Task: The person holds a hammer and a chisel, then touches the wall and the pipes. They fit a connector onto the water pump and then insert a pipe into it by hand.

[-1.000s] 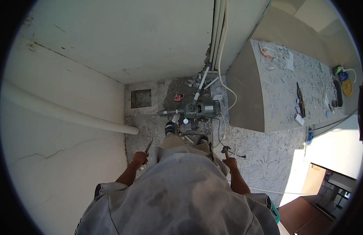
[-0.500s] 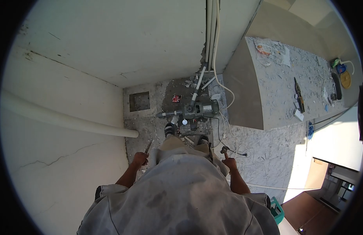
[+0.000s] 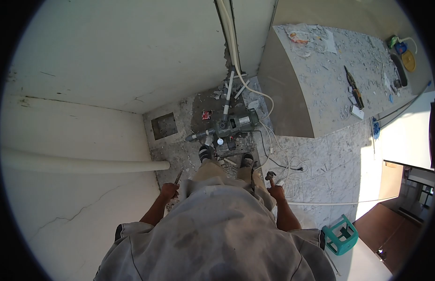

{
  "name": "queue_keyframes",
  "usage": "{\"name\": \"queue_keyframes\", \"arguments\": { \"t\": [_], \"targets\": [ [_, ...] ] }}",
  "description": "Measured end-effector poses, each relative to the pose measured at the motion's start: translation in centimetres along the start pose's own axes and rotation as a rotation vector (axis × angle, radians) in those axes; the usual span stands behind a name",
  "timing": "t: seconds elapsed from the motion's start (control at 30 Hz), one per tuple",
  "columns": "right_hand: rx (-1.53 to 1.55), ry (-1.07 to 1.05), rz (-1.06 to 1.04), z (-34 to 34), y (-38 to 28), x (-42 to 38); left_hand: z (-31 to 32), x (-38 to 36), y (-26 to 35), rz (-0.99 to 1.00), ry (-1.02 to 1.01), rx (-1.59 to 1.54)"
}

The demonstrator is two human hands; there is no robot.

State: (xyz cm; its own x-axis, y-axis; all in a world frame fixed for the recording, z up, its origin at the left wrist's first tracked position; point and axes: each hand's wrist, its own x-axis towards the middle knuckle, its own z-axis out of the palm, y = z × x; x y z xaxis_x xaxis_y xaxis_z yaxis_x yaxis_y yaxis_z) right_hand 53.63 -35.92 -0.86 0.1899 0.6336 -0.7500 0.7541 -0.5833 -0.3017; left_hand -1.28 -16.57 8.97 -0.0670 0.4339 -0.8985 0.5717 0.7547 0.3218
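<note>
The left hand (image 3: pixel 169 190) is wrapped around a slim, dark, pointed metal-looking tool (image 3: pixel 178 177) jutting ahead of its fingers; the right hand (image 3: pixel 275 192) grips a dark-headed, tan-handled hammer (image 3: pixel 271 176), head beyond the knuckles. Both look stiff; the hammer, likely head-heavy, suits a low handle grip, the slim tool a mid-shaft hold.

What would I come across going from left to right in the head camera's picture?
Wall crack → left hand gripping a narrow tool → grey-green machine on the floor → right hand gripping a hammer → green stool → yellow oval thing.
</note>
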Motion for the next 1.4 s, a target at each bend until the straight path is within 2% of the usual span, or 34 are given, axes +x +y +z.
{"name": "queue_keyframes", "arguments": {
  "t": [0.13, 0.23, 0.3, 0.37, 0.47, 0.57, 0.67, 0.77, 0.97, 1.4],
  "targets": [
    [0.044, -0.028, 0.072, 0.5, -0.6, -1.5, -1.2, 0.4, 2.0, 0.21, -0.024, 0.353],
    [0.07, -0.037, 0.094, 0.9, -1.1, -2.1, -2.0, 1.1, 2.9, 0.405, -0.008, 0.358],
    [0.073, -0.006, 0.092, 3.0, -0.6, -1.8, -2.3, 0.9, 4.5, 0.342, 0.026, 0.26],
    [0.058, 0.037, 0.095, 4.8, 0.2, -1.4, -1.2, -1.3, 8.1, 0.079, 0.084, 0.099],
    [0.049, 0.046, 0.028, 6.3, 1.0, -1.0, -1.3, -1.0, 8.8, 0.058, 0.083, 0.096],
    [0.112, 0.006, 0.06, 6.3, 1.1, -1.5, -1.1, -1.2, 9.6, 0.08, 0.066, 0.123],
    [0.014, 0.14, 0.005, 7.5, 1.6, -1.4, -0.8, -1.1, 10.0, 0.078, 0.057, 0.159],
    [0.243, 0.041, 0.141, 8.1, 2.4, -1.5, -0.6, -1.2, 10.3, 0.084, 0.049, 0.185],
    [0.342, 0.084, 0.131, 10.1, 4.1, -1.4, -0.2, -1.4, 11.1, 0.077, 0.051, 0.203],
    [0.371, 0.098, 0.132, 11.2, 4.1, -1.4, 0.2, -1.0, 11.3, 0.111, 0.057, 0.195]
  ]
}}
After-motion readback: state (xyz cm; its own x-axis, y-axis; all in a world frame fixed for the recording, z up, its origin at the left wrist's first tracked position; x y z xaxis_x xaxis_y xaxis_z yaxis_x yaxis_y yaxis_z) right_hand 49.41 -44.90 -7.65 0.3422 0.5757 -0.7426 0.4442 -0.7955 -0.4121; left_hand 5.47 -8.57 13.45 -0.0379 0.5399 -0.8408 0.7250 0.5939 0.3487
